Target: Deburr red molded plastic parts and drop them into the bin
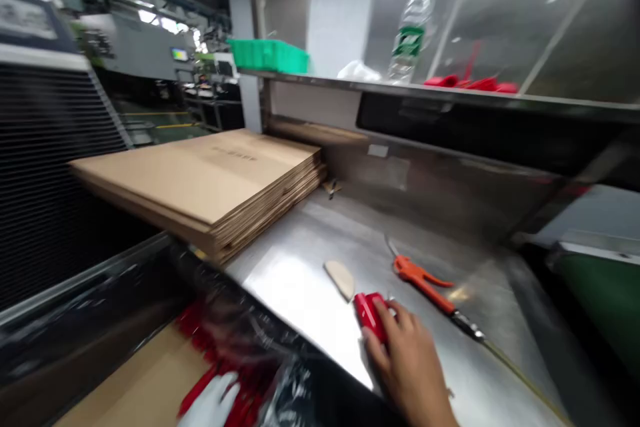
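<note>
My right hand (407, 353), bare, curls its fingers over a glossy red part (367, 315) with rounded, tube-like sides, low over the metal bench. Just beyond that part lies a flat beige half-round piece (341, 279). To the right of the hand rests an orange air blow gun (423, 282), its thin nozzle pointing away and its hose running to the lower right. My left hand (213, 403), in a white glove, is down in a box lined with dark plastic, fingers bent against a long red part (197, 390) among several red pieces; blur hides their exact shape.
Flat cardboard sheets (200, 173) are stacked at the bench's left. A shelf (345, 83) above carries a green bin (270, 55), a plastic bottle (411, 40) and red pieces (473, 83). Black plastic film (240, 293) drapes over the box edge.
</note>
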{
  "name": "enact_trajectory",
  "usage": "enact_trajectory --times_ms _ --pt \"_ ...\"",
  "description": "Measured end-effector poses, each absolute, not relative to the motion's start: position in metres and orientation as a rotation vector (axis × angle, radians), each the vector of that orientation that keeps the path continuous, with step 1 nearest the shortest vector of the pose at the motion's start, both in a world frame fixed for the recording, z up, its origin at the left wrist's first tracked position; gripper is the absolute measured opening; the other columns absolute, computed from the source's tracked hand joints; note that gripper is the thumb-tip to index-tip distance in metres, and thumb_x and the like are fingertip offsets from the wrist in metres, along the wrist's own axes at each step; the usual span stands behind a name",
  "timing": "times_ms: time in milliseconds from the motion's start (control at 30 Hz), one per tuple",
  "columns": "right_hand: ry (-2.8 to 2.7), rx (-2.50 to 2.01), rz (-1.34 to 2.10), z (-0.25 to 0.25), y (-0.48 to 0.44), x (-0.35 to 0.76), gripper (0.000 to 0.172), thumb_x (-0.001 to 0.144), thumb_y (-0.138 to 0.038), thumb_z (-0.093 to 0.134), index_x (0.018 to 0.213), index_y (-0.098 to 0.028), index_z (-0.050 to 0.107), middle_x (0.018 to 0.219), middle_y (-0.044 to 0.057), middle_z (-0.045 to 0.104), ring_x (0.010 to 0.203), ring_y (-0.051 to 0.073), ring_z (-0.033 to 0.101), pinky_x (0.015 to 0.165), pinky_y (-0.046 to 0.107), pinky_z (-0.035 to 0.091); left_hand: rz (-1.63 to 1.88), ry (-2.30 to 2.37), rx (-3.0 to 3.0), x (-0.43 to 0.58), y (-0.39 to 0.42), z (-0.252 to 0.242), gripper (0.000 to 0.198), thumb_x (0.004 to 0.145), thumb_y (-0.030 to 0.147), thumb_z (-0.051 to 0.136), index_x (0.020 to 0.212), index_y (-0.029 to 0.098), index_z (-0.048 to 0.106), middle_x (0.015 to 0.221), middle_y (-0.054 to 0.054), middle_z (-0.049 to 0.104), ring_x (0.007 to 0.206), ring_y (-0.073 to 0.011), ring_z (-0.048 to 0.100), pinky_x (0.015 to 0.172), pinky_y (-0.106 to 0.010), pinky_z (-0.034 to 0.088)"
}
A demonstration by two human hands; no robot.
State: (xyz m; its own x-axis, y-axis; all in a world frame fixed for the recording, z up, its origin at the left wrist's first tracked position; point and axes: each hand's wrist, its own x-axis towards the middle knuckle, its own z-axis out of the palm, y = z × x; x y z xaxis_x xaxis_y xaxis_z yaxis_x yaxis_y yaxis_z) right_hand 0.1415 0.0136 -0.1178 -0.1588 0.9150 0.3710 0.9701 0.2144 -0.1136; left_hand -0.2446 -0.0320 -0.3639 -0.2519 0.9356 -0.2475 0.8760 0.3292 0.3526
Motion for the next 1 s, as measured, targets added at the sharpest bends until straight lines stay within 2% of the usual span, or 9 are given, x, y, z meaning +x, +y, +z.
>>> enact_trajectory --times_ms 33,100,167,300,367,500,667,867,1000 --pt "-2.142 -1.747 -0.205 -0.121 0.01 0.144 0.045 0.097 -0.035 0.046 0.134 -0.012 0.057 0.125 0.02 0.06 0.102 0.037 0.059 0.084 0.054 0.053 0.203 2.22 1.635 -0.239 -0.041 -0.367 0.054 0.087 0.038 0.038 0.128 0.017 0.067 0.138 -0.008 0.064 0.133 -0.0247 0.053 0.112 -0.035 0.037" --pt "-2.142 -1.737 -0.255 -0.13 0.006 0.149 0.048 0.1 -0.039 0.038 0.135 -0.01 0.056 0.127 0.021 0.059 0.102 0.04 0.057 0.081 0.057 0.052 0.21 2.306 1.697 -0.234 -0.059 -0.38 0.058 0.093 0.041 0.037 0.148 0.024 0.047 0.16 -0.006 0.039 0.147 -0.0279 0.03 0.119 -0.045 0.024" --pt "-2.126 -1.73 -0.363 -0.141 0.005 0.154 0.05 0.101 -0.041 0.034 0.135 -0.012 0.055 0.127 0.02 0.058 0.103 0.042 0.057 0.077 0.058 0.052 0.173 2.415 1.663 -0.237 -0.072 -0.398 0.059 0.096 0.042 0.037 0.151 0.021 0.041 0.162 -0.012 0.033 0.148 -0.0336 0.026 0.119 -0.053 0.018" --pt "-2.128 -1.639 -0.578 -0.159 0.005 0.161 0.05 0.099 -0.045 0.037 0.136 -0.015 0.053 0.126 0.019 0.059 0.098 0.043 0.059 0.063 0.055 0.053 0.132 2.529 1.635 -0.24 -0.083 -0.431 0.064 0.095 0.044 0.041 0.15 0.011 0.041 0.16 -0.023 0.033 0.147 -0.0423 0.027 0.117 -0.06 0.015" --pt "-2.152 -1.613 -0.625 -0.164 0.005 0.166 0.05 0.099 -0.045 0.039 0.138 -0.017 0.05 0.126 0.019 0.059 0.095 0.043 0.06 0.061 0.055 0.053 0.151 2.509 1.706 -0.237 -0.084 -0.441 0.064 0.093 0.045 0.046 0.148 0.011 0.045 0.16 -0.023 0.033 0.148 -0.0417 0.024 0.119 -0.059 0.012" --pt "-2.212 -1.591 -0.644 -0.17 0.009 0.175 0.056 0.097 -0.044 0.045 0.146 -0.018 0.041 0.13 0.021 0.056 0.096 0.044 0.06 0.069 0.057 0.054 0.197 2.479 1.809 -0.229 -0.087 -0.451 0.057 0.096 0.039 0.041 0.148 0.016 0.046 0.16 -0.02 0.033 0.15 -0.0385 0.021 0.12 -0.058 0.006" --pt "-2.24 -1.525 -0.694 -0.175 0.012 0.18 0.062 0.096 -0.041 0.047 0.153 -0.019 0.034 0.131 0.02 0.056 0.096 0.044 0.062 0.074 0.056 0.054 0.219 2.497 1.8 -0.226 -0.091 -0.453 0.055 0.097 0.032 0.039 0.147 0.012 0.047 0.157 -0.024 0.037 0.147 -0.0423 0.026 0.119 -0.061 0.01" --pt "-2.208 -1.46 -0.781 -0.178 0.02 0.177 0.057 0.096 -0.043 0.045 0.145 -0.015 0.044 0.123 0.02 0.061 0.085 0.04 0.064 0.065 0.051 0.055 0.342 2.476 1.79 -0.223 -0.091 -0.438 0.054 0.096 0.035 0.039 0.144 0.012 0.051 0.155 -0.021 0.042 0.145 -0.0387 0.032 0.119 -0.059 0.016" --pt "-2.151 -1.477 -0.457 -0.169 0.018 0.165 0.048 0.098 -0.039 0.046 0.141 -0.018 0.044 0.134 0.019 0.055 0.109 0.037 0.061 0.086 0.052 0.054 0.56 2.469 1.721 -0.233 -0.071 -0.393 0.058 0.095 0.039 0.035 0.138 0.006 0.055 0.146 -0.025 0.051 0.135 -0.0399 0.047 0.109 -0.059 0.035"
